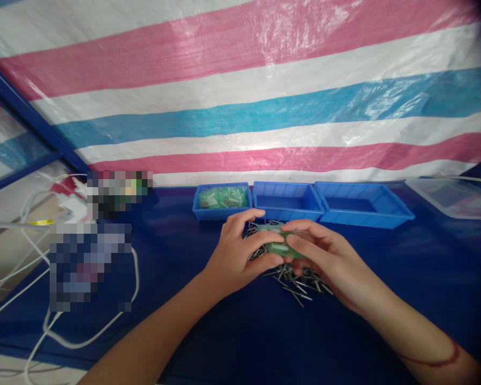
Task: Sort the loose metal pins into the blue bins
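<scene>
A small green see-through plastic bag (pixel 278 248) is held between my two hands, with something pale and short showing inside it. My left hand (pixel 240 248) pinches the bag's left side, its forefinger raised off it. On the other side, my right hand (pixel 324 251) has thumb and fingers closed round the bag's right end. Beneath both hands lies a loose heap of silvery nails (pixel 300 283), partly covered by the fingers.
Behind the heap stand a blue bin (pixel 223 214) with green bags of nails in it, a middle blue bin (pixel 288 210) and a right blue bin (pixel 364 216). A clear plastic lid or tray (pixel 444 200) lies at right. White cables (pixel 134 283) loop at left. A striped sheet (pixel 240 123) hangs behind.
</scene>
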`<action>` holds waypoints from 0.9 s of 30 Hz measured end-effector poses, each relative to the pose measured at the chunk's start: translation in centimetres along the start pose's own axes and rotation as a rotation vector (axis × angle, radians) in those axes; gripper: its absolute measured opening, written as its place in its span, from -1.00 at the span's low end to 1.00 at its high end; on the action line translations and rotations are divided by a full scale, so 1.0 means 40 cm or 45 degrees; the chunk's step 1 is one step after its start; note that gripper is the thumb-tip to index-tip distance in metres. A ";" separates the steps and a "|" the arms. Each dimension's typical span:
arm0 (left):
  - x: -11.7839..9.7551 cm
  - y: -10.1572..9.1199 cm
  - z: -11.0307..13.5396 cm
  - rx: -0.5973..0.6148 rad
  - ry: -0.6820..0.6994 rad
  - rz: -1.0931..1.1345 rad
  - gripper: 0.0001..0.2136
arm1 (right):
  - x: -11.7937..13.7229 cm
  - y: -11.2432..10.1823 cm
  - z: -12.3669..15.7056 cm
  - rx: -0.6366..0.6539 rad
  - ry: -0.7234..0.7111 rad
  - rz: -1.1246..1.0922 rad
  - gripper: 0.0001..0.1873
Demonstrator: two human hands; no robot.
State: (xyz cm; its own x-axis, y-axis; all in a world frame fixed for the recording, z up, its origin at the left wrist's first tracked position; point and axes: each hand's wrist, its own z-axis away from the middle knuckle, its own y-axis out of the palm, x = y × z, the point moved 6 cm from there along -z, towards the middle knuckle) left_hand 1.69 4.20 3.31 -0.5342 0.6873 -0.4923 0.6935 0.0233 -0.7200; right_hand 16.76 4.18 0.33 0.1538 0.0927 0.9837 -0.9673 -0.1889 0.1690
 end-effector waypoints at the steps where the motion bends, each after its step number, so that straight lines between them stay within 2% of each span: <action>1: 0.003 0.002 0.001 0.022 -0.018 -0.007 -0.69 | 0.001 -0.004 -0.002 -0.017 -0.040 0.028 -0.72; 6: 0.000 0.017 -0.001 0.091 -0.072 0.188 -0.67 | 0.003 -0.021 -0.009 -0.103 -0.261 0.230 -0.82; 11: 0.004 0.022 -0.008 0.054 -0.221 0.324 -0.76 | 0.023 -0.013 0.003 -0.145 -0.508 0.462 -0.89; 16: 0.019 0.020 -0.009 -0.005 -0.277 0.359 -0.79 | 0.028 0.002 0.014 -0.107 -0.512 0.600 -0.83; 21: 0.064 -0.016 -0.010 -0.240 -0.335 0.281 -0.80 | 0.028 -0.010 0.017 -0.188 -0.466 0.532 -0.76; 27: 0.205 -0.144 -0.006 -0.675 -0.500 0.130 -0.73 | 0.029 -0.023 0.007 -0.226 -0.438 0.433 -0.76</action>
State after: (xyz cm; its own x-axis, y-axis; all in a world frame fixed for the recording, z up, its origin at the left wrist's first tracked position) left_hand -6.58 9.89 3.55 -0.5202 0.3915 -0.7590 0.8400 0.3949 -0.3721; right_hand 17.90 4.17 1.32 -0.1468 -0.2775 0.9494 -0.9889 0.0194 -0.1472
